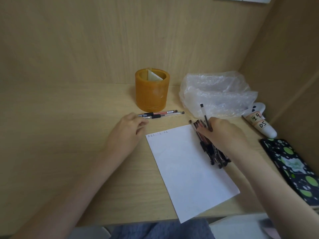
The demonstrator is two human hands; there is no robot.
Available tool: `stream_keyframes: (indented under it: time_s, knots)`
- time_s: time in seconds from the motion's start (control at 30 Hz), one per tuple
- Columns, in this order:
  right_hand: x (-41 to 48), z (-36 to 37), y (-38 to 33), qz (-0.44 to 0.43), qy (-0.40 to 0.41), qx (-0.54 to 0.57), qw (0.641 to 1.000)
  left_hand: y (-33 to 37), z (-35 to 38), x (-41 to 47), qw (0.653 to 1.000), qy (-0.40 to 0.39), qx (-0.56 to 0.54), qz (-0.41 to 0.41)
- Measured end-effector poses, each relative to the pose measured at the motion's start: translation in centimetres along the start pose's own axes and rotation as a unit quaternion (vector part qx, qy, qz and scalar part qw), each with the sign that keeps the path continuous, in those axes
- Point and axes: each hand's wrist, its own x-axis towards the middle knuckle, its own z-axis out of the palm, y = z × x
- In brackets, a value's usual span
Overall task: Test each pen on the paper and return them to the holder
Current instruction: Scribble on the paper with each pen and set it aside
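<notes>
A white sheet of paper [188,169] lies on the wooden desk, with small scribbles along its top edge. An orange round pen holder [151,94] stands behind it, with only a white divider inside. Two pens [162,114] lie flat in front of the holder. My left hand [129,130] rests on the desk by their left ends, fingers loosely curled, holding nothing. A pile of several dark pens [210,150] lies on the paper's right edge. My right hand [222,131] is over that pile, pinching one pen [204,116] that points up and away.
A crumpled clear plastic bag [217,94] sits behind the pile. A white tube with a handwritten label [259,121] lies at the right wall. A black phone with green spots [293,168] lies at the right edge. Wooden walls close the back and right.
</notes>
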Motion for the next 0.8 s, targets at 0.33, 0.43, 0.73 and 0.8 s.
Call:
stream_keyframes:
  time_s: [0.33, 0.43, 0.73, 0.8]
  knots:
    - [-0.8, 0.3, 0.1, -0.008, 0.103, -0.002, 0.995, -0.5, 1.2, 2.8, 0.994, 0.015, 0.098, 0.045]
    - [-1.3, 0.2, -0.9, -0.03, 0.118, 0.049, 0.991, -0.5, 1.5, 3.0, 0.995, 0.009, 0.089, 0.046]
    - [-2.2, 2.3, -4.8, -0.096, 0.003, 0.286, 0.954, -0.3, 1.1, 1.7, 0.998, 0.043, 0.034, 0.033]
    - [-2.3, 2.5, -5.6, -0.055, -0.067, 0.421, 0.903, 0.6, 0.5, 1.0, 0.997, 0.047, -0.06, 0.011]
